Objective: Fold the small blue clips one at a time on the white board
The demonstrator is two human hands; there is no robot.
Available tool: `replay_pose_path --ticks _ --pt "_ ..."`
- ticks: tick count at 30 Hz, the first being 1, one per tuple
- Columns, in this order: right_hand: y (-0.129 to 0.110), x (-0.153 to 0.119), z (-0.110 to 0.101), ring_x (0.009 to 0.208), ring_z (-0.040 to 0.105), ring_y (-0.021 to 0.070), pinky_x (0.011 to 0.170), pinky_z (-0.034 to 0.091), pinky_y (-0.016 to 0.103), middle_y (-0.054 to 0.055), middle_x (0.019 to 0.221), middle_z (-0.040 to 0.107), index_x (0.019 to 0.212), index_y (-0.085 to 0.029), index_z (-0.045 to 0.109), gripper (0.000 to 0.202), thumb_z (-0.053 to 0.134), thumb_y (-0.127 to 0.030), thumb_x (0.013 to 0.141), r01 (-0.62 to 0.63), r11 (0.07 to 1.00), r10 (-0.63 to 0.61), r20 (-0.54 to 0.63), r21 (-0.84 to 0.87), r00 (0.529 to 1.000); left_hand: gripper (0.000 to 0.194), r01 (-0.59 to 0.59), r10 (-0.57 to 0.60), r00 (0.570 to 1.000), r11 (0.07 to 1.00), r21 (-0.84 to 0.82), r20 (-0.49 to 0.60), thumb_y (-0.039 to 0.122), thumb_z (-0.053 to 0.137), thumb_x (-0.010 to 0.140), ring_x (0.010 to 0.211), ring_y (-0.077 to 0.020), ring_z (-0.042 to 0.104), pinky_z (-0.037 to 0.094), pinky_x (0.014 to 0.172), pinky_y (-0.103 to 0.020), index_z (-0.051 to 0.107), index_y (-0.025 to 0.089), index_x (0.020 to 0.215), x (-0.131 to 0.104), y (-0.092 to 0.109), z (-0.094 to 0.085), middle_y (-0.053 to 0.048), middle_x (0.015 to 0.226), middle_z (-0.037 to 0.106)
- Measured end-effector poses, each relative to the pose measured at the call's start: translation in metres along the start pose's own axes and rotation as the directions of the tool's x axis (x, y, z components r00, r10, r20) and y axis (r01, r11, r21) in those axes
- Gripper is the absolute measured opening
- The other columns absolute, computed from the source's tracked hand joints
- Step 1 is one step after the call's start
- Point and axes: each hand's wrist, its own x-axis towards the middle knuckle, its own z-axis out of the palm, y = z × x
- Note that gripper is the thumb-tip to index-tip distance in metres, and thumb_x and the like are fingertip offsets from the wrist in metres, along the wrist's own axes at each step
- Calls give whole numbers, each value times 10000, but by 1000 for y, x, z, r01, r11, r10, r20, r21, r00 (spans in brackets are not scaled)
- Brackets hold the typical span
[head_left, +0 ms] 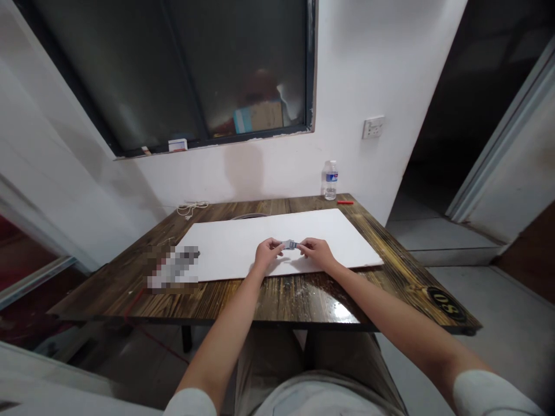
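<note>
Over one white board point(234, 248) I count one small grey-and-blue item point(289, 245) between my fingers point(278, 251); beyond the board, one plastic water bottle point(330, 184), one red pen point(345, 203), one coiled white cable point(195, 205); under the board, one wooden tabletop point(299, 300).

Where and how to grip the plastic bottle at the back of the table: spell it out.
Best taken, I'd judge, around the blue label of the bottle, coming from the front: it stands upright and slim, with the wall close behind. The red pen-like item lies low near its base, leaving the label unobstructed.
</note>
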Motion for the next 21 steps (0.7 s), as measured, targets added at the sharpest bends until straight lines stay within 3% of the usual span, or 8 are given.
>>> replay_pose_path --ticks 5,21 --pt "0 0 -1 514 528 138 510 379 252 2 541 607 621 -194 622 429 595 -593 775 39 992 -44 -36 -122 998 370 -9 11 996 1000 -21 92 447 809 576 549 -156 642 438 511 -231 626 160 721 -4 4 2 -33 664 676" --pt "0 -3 -1 541 526 138 541 344 255 8 579 629 614 -190 620 385 596 -519 813 108 945 -112 5 -310 994 384 -30 47 978 996 -86 204 426 824 611 583 -169 672 498 537 -241 599 141 737 -10 7 6 -36 621 667"
